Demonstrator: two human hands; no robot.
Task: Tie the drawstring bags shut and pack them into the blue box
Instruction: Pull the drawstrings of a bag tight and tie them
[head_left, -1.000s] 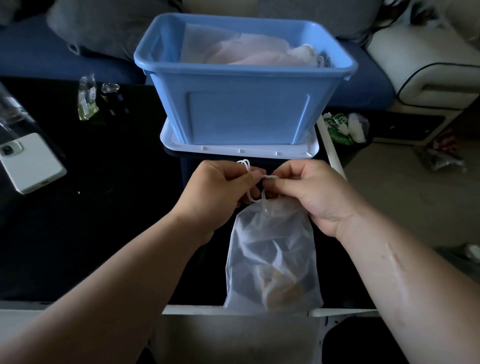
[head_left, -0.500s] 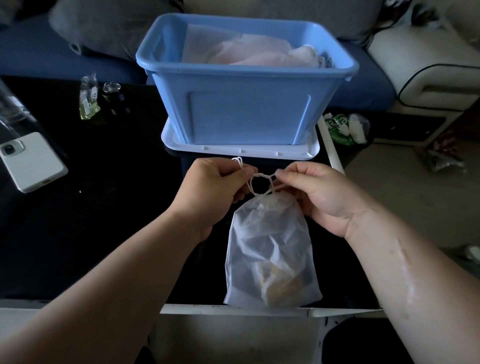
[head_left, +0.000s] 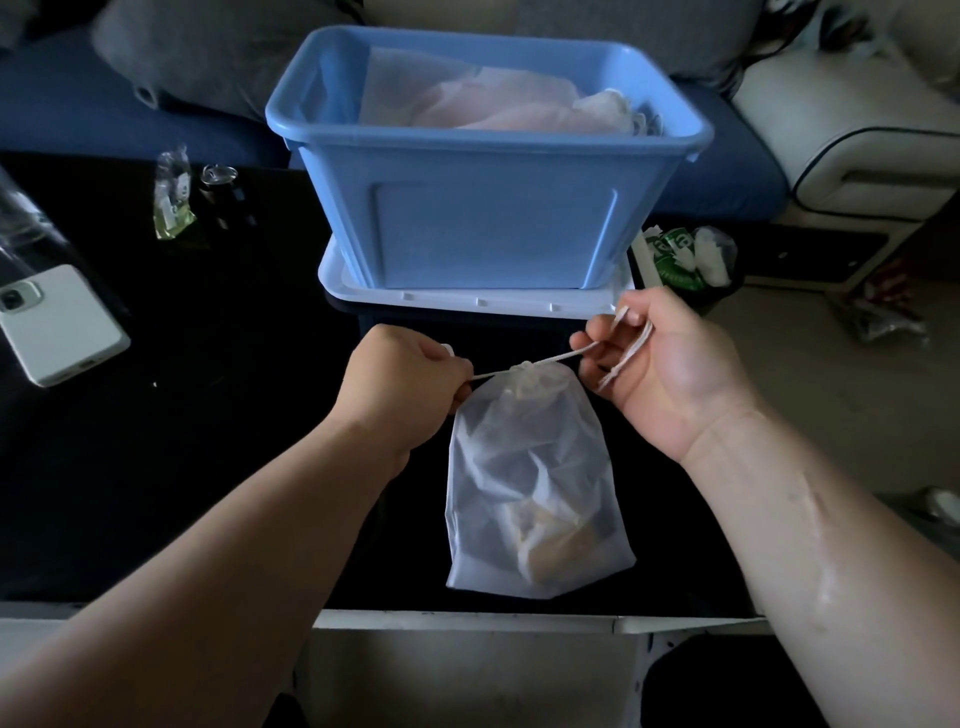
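A translucent white drawstring bag (head_left: 530, 483) with something pale yellow inside lies on the black table, its neck gathered tight. My left hand (head_left: 405, 387) pinches the left end of the white drawstring (head_left: 558, 357). The right end is pinched by my right hand (head_left: 660, 364), with loose loops of string running over its fingers. The string is stretched taut between both hands across the bag's neck. Behind them stands the blue box (head_left: 488, 176), holding several pale bags (head_left: 498, 104).
The box sits on its white lid (head_left: 467, 299). A white phone (head_left: 52, 322) lies at the left, with a small packet (head_left: 174, 197) and a dark little bottle (head_left: 221, 195) beyond it. The table's near edge (head_left: 467, 618) runs just below the bag. A green-and-white wrapper (head_left: 685, 254) is at the right.
My hands have moved apart, the right one farther to the right. The loop of string between them has been pulled into a tight line and the bag's neck has closed up.
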